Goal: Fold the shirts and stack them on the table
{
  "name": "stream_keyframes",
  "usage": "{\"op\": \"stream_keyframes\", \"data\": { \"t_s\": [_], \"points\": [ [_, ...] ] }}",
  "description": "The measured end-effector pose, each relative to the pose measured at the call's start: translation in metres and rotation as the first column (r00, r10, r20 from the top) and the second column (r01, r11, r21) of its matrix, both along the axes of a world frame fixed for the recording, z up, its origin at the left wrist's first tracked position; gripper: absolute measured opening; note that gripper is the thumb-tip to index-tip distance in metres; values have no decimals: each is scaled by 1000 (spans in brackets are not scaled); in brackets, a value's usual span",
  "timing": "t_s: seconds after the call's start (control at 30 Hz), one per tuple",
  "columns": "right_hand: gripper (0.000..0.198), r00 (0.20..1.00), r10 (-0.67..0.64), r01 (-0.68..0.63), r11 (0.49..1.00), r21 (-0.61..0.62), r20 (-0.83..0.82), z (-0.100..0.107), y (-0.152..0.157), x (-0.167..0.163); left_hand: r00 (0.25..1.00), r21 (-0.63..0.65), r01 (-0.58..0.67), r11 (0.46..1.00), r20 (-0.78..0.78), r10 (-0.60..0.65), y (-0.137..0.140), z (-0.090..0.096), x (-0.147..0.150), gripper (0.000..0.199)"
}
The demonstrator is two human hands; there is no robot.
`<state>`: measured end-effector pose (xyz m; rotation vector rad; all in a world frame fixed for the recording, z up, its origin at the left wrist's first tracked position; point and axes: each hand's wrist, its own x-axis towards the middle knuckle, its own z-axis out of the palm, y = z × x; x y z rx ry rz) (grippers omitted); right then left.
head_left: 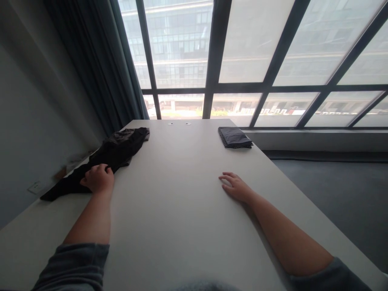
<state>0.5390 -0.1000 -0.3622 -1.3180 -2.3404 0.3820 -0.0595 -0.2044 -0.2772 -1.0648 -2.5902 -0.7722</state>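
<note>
A heap of black clothing (118, 150), with a dark grey part at its far end, lies along the left side of the white table (169, 210). My left hand (98, 178) is on its near part, fingers curled into the black fabric. One narrow black end trails toward the table's left edge. My right hand (236, 186) rests on the tabletop at the right, fingers apart and nothing in them. Beyond that hand lies a folded dark grey cloth (235, 137) with striped layers showing at its edge.
Tall windows (182, 44) with dark frames stand behind the table. A dark curtain (100, 60) hangs at the left, beside a wall with a socket (34, 187). Two small round fittings sit near the table's far edge. Grey floor (339, 194) shows at the right.
</note>
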Motion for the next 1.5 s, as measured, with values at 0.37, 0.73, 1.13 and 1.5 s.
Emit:
{"op": "stream_keyframes", "data": {
  "t_s": [0.37,0.73,1.13,1.5],
  "points": [
    [41,1000,5,-5,1000,2,-18,2,-2,1,663,-374,691,619,-15,-748,6,-13,159,28],
    [41,1000,-2,2,1000,-10,-1,2,-3,1,816,-585,538,607,179,-550,-26,7,95,72],
    [50,933,346,-333,933,135,-94,43,-76,-80,350,-92,932,350,473,-809,-30,-19,194,35],
    [46,982,177,-170,981,96,-65,31,-86,-130,383,-75,924,376,144,-913,-19,-46,236,20]
  ]
}}
